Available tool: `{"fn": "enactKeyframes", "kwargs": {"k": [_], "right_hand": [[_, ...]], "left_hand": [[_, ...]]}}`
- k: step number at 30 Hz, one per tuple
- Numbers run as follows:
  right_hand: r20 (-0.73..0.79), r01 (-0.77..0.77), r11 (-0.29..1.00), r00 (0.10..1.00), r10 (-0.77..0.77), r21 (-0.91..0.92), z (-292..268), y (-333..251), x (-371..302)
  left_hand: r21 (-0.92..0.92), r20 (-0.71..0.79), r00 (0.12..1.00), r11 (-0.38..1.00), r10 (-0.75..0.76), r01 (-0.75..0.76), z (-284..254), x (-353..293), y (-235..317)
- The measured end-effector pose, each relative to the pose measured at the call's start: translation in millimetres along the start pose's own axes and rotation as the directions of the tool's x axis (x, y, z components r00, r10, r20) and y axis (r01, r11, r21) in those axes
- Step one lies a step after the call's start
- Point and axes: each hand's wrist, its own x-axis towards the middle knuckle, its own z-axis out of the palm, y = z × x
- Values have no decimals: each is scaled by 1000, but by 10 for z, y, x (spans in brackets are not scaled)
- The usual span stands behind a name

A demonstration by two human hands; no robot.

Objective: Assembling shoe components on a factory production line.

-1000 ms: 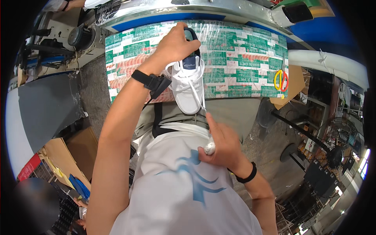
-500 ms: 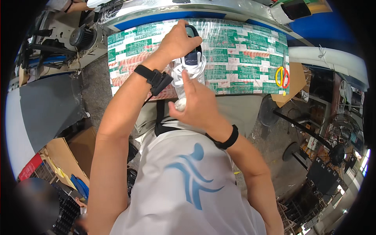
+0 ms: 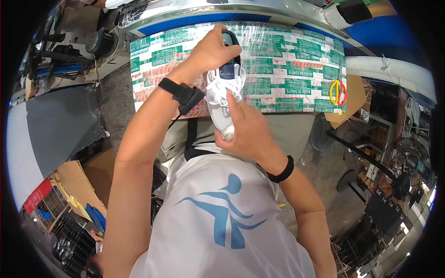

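White shoe, dark-rimmed opening, in left grip

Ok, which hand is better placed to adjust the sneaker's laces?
Probably the right hand: its index finger is at the white laces; the left hand holds the sneaker by its collar.

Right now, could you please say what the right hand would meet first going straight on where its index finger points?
The right hand would probably first meet the laces on the shoe, just ahead of it; depth is unclear, so it may already touch them.
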Motion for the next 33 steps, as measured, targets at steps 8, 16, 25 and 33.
{"fn": "enactKeyframes", "kwargs": {"k": [8, 16, 25, 33], "right_hand": [[-126, -22, 995, 991, 34, 94, 208, -223, 63], [0, -103, 922, 994, 111, 373, -387, -85, -307], [-129, -32, 985, 990, 54, 171, -115, 229, -34], [-49, -37, 994, 998, 42, 101, -227, -101, -477]], "left_hand": [[5, -87, 996, 1000, 27, -27, 66, -45, -1], [15, -22, 996, 997, 82, -82, -56, -28, 30], [-28, -14, 999, 998, 49, -49, -7, -27, 0], [-28, 4, 998, 998, 63, -63, -40, -100, 4]]}}
